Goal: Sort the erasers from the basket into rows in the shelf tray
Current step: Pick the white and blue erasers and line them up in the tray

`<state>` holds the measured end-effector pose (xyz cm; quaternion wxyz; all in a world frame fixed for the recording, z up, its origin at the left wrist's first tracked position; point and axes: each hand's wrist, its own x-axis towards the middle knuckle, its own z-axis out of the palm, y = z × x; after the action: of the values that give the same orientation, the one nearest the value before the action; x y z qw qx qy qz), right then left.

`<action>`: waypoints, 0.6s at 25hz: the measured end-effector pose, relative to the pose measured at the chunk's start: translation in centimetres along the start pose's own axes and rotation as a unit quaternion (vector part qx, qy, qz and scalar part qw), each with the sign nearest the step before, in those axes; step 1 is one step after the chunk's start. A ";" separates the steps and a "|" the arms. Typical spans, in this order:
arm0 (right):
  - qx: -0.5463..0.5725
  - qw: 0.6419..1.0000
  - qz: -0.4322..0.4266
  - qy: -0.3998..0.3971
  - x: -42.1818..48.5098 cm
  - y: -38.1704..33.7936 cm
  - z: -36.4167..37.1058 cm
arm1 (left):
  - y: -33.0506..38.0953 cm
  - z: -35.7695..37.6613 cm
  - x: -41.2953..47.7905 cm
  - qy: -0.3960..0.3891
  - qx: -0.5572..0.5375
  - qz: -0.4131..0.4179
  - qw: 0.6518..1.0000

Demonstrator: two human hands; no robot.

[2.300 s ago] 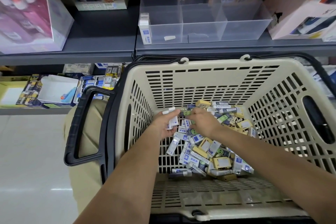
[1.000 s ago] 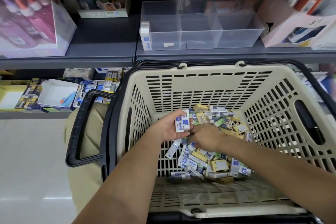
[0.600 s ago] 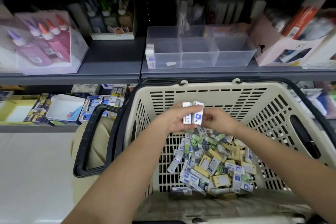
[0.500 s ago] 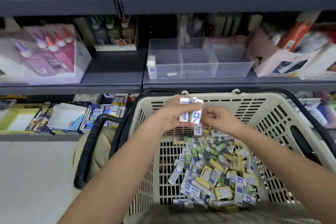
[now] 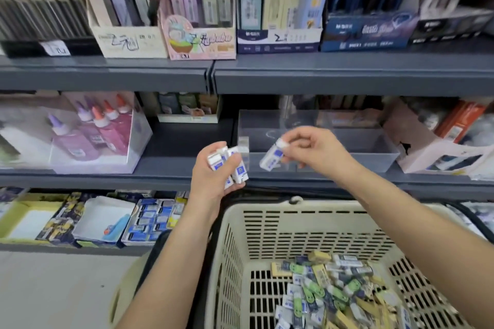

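A single eraser (image 5: 270, 160), white with a blue label, is hanging tilted from the right hand (image 5: 318, 153), whose grip is pinching its top end between thumb and forefinger. Just left of that grip, the left hand (image 5: 213, 179) is holding a bundle of erasers (image 5: 230, 167) of the same kind. Its grip is curling round them with the thumb lying across their faces; their number is hard to tell. Both grips are hovering in front of the clear shelf tray (image 5: 374, 157), which is sitting on the grey shelf (image 5: 171, 165) just behind the right grip. An upright eraser (image 5: 243, 143) is standing at the tray's left front corner, behind and between the two grips; whether it is inside the wall I cannot tell. Below both grips the cream basket (image 5: 307, 215) is sitting, and a heap of erasers (image 5: 331, 299), white, green and yellow, is lying in its bottom. Left of the left grip, a clear box of glue bottles (image 5: 91, 136) is standing on the same shelf. Right of the right grip, a torn cardboard box (image 5: 417, 147) is resting beside the tray.
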<state>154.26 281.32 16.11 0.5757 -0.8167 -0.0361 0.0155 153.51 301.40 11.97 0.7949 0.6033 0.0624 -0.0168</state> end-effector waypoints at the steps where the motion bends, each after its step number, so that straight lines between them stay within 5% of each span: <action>1: -0.011 0.999 -0.009 0.031 1.9 -0.6 0.3 | -0.2 -0.2 0.5 0.013 -0.012 0.001 1.000; 5: -0.080 0.990 -0.027 0.111 7.9 -0.5 2.6 | -1.4 -0.8 1.5 0.033 -0.035 -0.008 0.999; 9: -0.244 0.968 -0.025 0.048 10.4 1.2 4.6 | -2.0 -1.8 2.5 0.047 -0.033 -0.019 0.998; 15: -0.288 0.957 0.024 -0.037 10.7 2.6 5.6 | -1.7 -2.8 3.8 0.034 -0.003 -0.029 0.999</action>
<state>164.64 286.57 11.94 0.3140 -0.9473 -0.0406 0.0488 156.91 303.81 9.19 0.7931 0.5993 0.1071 -0.0193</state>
